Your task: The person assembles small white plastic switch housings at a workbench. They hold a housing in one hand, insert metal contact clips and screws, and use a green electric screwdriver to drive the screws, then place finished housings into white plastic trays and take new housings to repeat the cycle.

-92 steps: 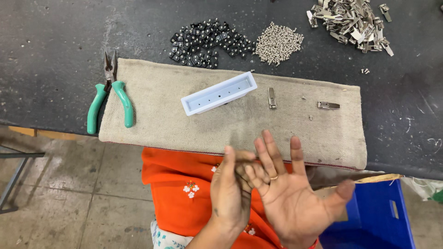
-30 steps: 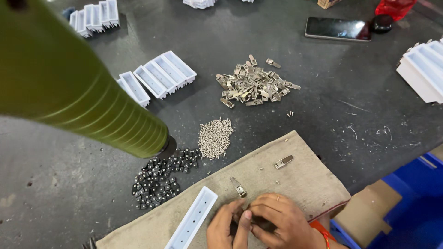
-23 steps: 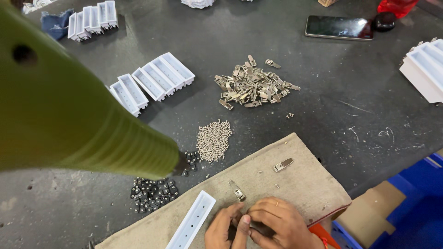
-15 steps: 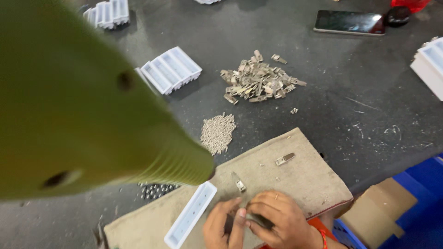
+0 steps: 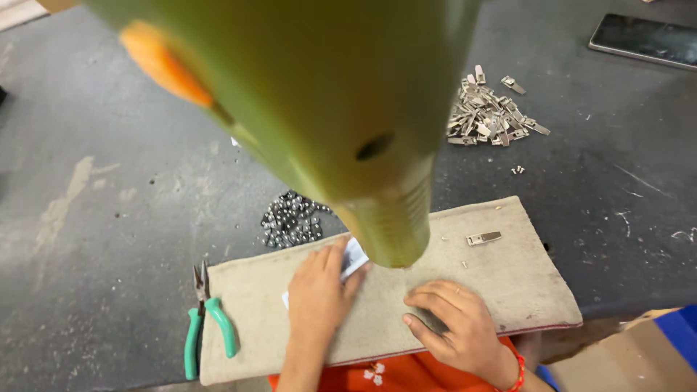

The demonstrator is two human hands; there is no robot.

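Note:
My left hand (image 5: 319, 290) lies flat on a beige cloth mat (image 5: 523, 290), covering most of a long white plastic part (image 5: 354, 255) whose end sticks out past the fingers. My right hand (image 5: 457, 323) rests palm down on the mat to the right, fingers spread, nothing visible in it. A small metal clip (image 5: 483, 237) lies on the mat beyond the right hand. A large blurred green object (image 5: 312, 94) with an orange patch hangs close to the camera and hides the table's middle.
Green-handled pliers (image 5: 207, 327) lie at the mat's left edge. Dark metal balls (image 5: 290, 221) sit behind the mat, a heap of metal clips (image 5: 490, 112) at the back right, a dark phone (image 5: 646, 40) in the far right corner. A blue bin (image 5: 679, 334) stands below right.
The hands were joined together at the mat's near edge; now they lie apart, the left on the white part. The view swung left and the green object fills more of it.

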